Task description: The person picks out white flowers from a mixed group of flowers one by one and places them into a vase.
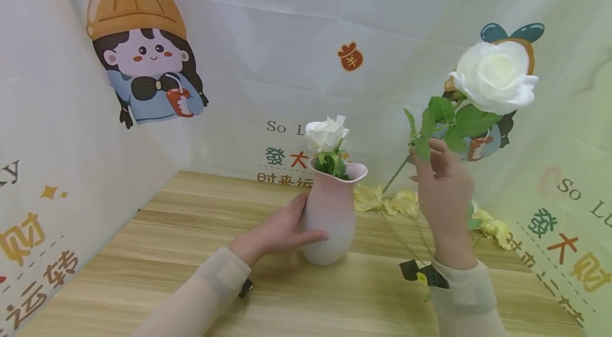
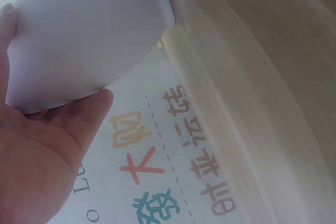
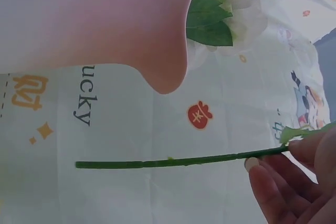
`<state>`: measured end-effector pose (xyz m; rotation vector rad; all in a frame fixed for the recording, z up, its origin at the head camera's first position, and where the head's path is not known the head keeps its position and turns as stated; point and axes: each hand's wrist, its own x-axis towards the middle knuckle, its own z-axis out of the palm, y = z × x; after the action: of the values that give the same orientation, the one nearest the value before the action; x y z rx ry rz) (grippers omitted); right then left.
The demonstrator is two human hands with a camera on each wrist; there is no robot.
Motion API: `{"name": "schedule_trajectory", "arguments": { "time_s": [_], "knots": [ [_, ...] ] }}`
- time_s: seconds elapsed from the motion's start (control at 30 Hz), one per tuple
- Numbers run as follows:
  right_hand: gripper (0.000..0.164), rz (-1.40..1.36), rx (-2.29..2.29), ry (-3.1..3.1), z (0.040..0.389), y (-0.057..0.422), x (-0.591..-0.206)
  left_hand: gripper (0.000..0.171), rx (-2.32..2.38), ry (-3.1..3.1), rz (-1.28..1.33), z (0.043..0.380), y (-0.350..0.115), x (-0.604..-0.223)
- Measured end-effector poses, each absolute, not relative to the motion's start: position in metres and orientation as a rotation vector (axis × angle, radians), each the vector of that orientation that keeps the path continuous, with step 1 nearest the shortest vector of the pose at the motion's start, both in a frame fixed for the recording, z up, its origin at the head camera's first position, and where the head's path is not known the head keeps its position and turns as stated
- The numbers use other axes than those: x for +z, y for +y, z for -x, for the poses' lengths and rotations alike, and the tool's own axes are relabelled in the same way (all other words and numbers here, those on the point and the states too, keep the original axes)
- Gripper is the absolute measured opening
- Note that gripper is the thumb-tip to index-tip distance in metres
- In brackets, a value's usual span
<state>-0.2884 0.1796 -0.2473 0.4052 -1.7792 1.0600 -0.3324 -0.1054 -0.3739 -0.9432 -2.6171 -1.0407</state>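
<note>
A pink-and-white vase (image 1: pixel 330 215) with a wavy rim stands on the table, one white rose (image 1: pixel 327 134) poking out of its mouth. My left hand (image 1: pixel 282 228) grips the vase from the left, thumb across its front. In the left wrist view, the fingers (image 2: pixel 92 116) wrap the vase's pale body. Right of the vase, my right hand (image 1: pixel 444 188) pinches the stem of a second white rose (image 1: pixel 494 79), its bloom up and its stem slanting down to the left. The right wrist view shows the bare green stem (image 3: pixel 157 163) reaching out from the fingertips, apart from the vase.
Several yellow flowers (image 1: pixel 404 203) lie on the wooden table (image 1: pixel 191 225) behind and below the right forearm. A black piece with a yellow mark (image 1: pixel 422 277) shows at the right cuff. Printed white cloth (image 1: pixel 258 60) encloses the back and sides.
</note>
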Motion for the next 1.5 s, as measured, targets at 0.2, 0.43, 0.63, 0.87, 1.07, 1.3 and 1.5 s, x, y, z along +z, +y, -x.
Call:
{"name": "schedule_trajectory", "arguments": {
  "time_s": [0.2,0.43,0.63,0.87,1.07,1.3,1.5],
  "knots": [
    [0.013,-0.538,1.248,-1.511,0.277,0.171,-0.237,0.108,-1.041,-2.631,0.925,0.333,-0.106,-0.374],
    [0.013,-0.687,1.421,-1.272,0.259,0.160,-0.226,0.108,-1.036,-2.632,0.931,0.334,-0.105,-0.375],
    [0.015,-0.748,1.479,-1.195,0.254,0.157,-0.224,0.109,-1.031,-2.634,0.932,0.334,-0.105,-0.375],
    [0.012,-0.786,1.536,-1.268,0.260,0.148,-0.234,0.109,-1.041,-2.642,0.923,0.334,-0.105,-0.374],
    [0.009,-0.856,1.516,-1.328,0.269,0.141,-0.238,0.109,-1.024,-2.642,0.921,0.334,-0.105,-0.374],
    [0.013,-0.804,1.380,-1.515,0.278,0.129,-0.243,0.107,-1.021,-2.636,0.922,0.333,-0.104,-0.374],
    [0.012,-0.578,1.139,-1.818,0.309,0.130,-0.270,0.107,-1.028,-2.625,0.927,0.334,-0.104,-0.375]
  ]
}}
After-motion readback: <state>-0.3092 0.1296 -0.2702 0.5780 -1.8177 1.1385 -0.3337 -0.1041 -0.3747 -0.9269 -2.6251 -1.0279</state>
